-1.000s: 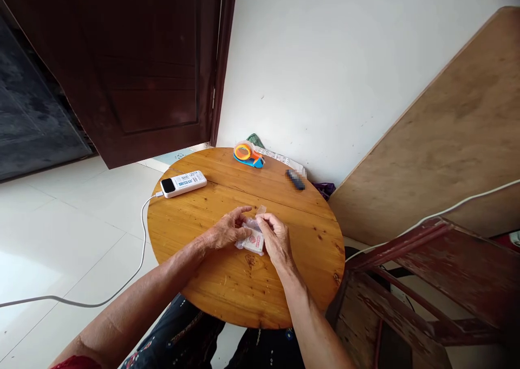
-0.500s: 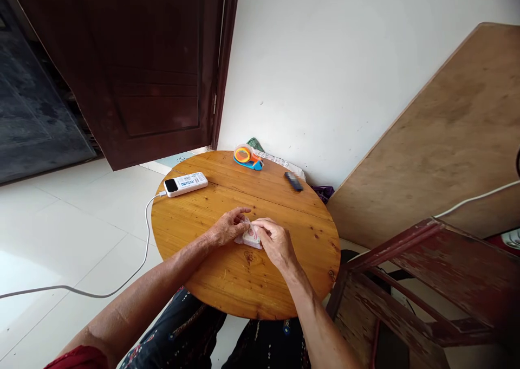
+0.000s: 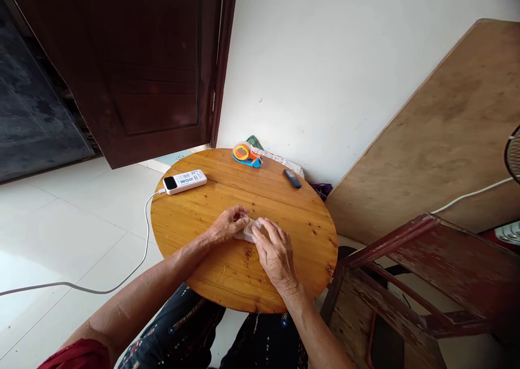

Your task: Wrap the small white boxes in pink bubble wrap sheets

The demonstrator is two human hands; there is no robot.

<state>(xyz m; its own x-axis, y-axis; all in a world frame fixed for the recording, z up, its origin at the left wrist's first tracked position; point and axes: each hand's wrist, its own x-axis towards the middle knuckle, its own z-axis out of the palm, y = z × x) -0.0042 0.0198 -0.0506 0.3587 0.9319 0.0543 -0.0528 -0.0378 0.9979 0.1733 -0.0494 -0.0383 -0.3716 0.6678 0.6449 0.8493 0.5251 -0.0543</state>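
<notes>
A small flat packet in clear, wrinkled plastic wrap (image 3: 246, 235) lies near the middle of the round wooden table (image 3: 195, 217). My left hand (image 3: 228, 225) grips its left side, thumb on top and fingers curled behind. At the right end, my right hand (image 3: 277, 247) holds the wrap between thumb and fingertips. Both hands partly cover the packet, so what is inside is hard to make out.
Toward the back stands an orange and blue tape dispenser (image 3: 247, 155). A white power bank (image 3: 185, 181) with a cable (image 3: 147, 239) lies at the left edge, and a dark blurred object (image 3: 292, 179) at the back right. A worn wooden chair (image 3: 390, 287) stands to the right.
My right hand has shifted and its fingers have spread along the packet's right end. The red print that showed on the packet is now covered. My left hand has hardly moved.
</notes>
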